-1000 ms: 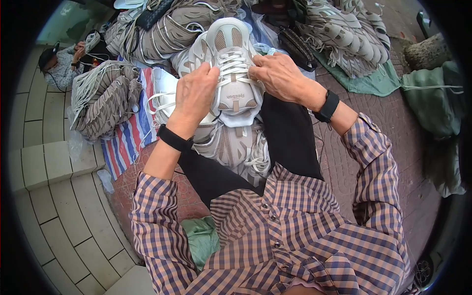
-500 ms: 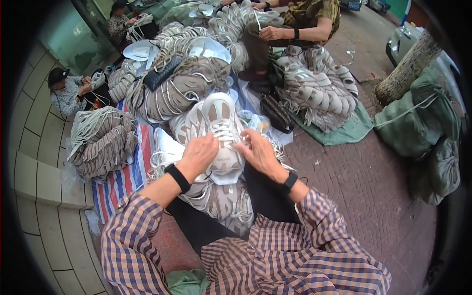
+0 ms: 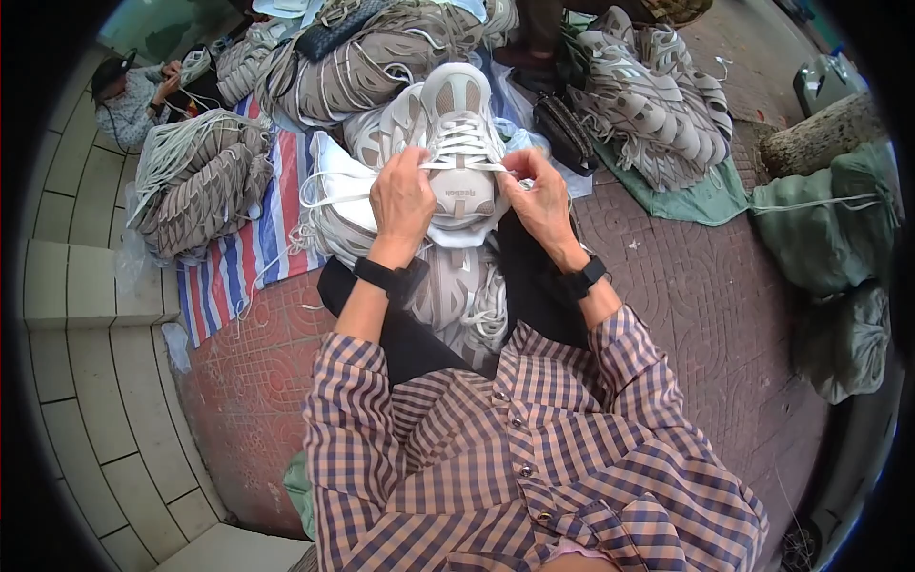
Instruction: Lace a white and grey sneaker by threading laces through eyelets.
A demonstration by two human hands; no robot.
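A beige and white sneaker (image 3: 461,195) rests on a heap of similar sneakers over my lap, toe pointing away from me and tongue nearest. White shoelace (image 3: 461,143) crosses its front in several rows. At the shoe's left side my left hand (image 3: 404,200) is closed in a pinch on the lace, and a loose length of it loops out to the left. On the opposite side my right hand (image 3: 541,198) pinches the lace too, thumb against fingers. One row of lace runs taut between both hands, low on the laced area. More sneakers (image 3: 448,286) lie beneath, between my legs.
Bundled sneakers stand at the left (image 3: 200,186), far middle (image 3: 372,71) and right (image 3: 653,105), the right pile on a green sheet (image 3: 701,195). A striped sheet (image 3: 238,276) covers ground at left. Green sacks (image 3: 824,229) sit by a tree trunk (image 3: 820,133). Another person (image 3: 129,100) sits far left.
My view has tilted downward, so the scene sits higher. My hands have closed in on the lace, and a row of it now runs straight between them.
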